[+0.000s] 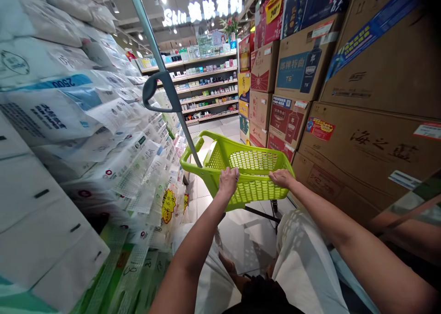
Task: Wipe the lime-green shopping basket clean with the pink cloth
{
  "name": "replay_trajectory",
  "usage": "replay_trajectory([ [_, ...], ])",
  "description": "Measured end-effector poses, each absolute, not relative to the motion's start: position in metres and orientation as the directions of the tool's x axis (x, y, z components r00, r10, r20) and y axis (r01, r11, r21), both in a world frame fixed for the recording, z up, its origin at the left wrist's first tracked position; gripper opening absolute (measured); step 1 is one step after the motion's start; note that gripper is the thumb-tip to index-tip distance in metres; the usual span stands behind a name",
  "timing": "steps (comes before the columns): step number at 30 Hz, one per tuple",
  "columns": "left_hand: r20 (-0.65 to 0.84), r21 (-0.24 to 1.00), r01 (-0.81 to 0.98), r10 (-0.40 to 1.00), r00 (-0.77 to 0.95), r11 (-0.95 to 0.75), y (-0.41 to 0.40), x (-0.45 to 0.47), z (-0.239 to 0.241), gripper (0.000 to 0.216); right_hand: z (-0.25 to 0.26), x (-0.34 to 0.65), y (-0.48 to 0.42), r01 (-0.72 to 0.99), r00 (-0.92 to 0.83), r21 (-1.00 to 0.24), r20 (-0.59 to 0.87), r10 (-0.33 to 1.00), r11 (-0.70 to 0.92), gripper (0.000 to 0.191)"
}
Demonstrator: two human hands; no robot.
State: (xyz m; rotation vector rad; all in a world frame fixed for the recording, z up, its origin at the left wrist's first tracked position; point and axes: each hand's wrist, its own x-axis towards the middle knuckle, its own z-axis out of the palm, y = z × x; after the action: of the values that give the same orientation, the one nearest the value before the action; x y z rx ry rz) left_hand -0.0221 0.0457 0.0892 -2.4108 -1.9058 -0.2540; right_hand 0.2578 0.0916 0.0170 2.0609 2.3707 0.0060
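A lime-green plastic shopping basket (257, 160) on a wheeled frame stands just ahead of my legs. My left hand (229, 180) is closed over the basket's near rim, left of its middle. Farther right, my right hand (280, 178) also wraps round the rim near the corner. Through the perforated walls and open top I see no goods inside. A long grey pole (164, 68) with a looped grip (156, 92) rises from the basket's left end and leans up to the left. Part of the dark wheel frame shows below the basket.
Stacked packs of tissue paper (113, 135) line the left side closely. Tall piles of cardboard boxes (372, 144) crowd the right. Shelves of small bottles and cartons (210, 86) stand at the aisle's far end, with tiled floor (222, 123) before them.
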Motion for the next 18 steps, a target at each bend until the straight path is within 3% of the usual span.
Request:
replay_trajectory([
  [7,0.293,0.050,0.962,0.925,0.242,-0.267,0.028,-0.015,0.068,0.046,0.007,0.218,0.087,0.988,-0.086,-0.111,0.164,0.983,0.105,0.056],
  [11,0.312,-0.028,0.955,0.905,0.289,-0.296,0.018,-0.025,0.071,0.048,0.001,0.204,0.083,0.979,-0.014,-0.196,0.207,0.978,0.055,0.058],
  [14,0.310,-0.092,0.957,0.905,0.289,-0.275,0.011,-0.041,0.082,0.044,-0.004,0.208,0.087,0.972,-0.066,-0.204,0.233,0.970,0.115,0.056],
  [18,0.379,-0.119,0.962,0.884,0.273,-0.246,-0.007,-0.076,0.093,0.045,-0.012,0.214,0.096,0.958,-0.157,-0.167,0.371,0.915,0.232,0.052],
])
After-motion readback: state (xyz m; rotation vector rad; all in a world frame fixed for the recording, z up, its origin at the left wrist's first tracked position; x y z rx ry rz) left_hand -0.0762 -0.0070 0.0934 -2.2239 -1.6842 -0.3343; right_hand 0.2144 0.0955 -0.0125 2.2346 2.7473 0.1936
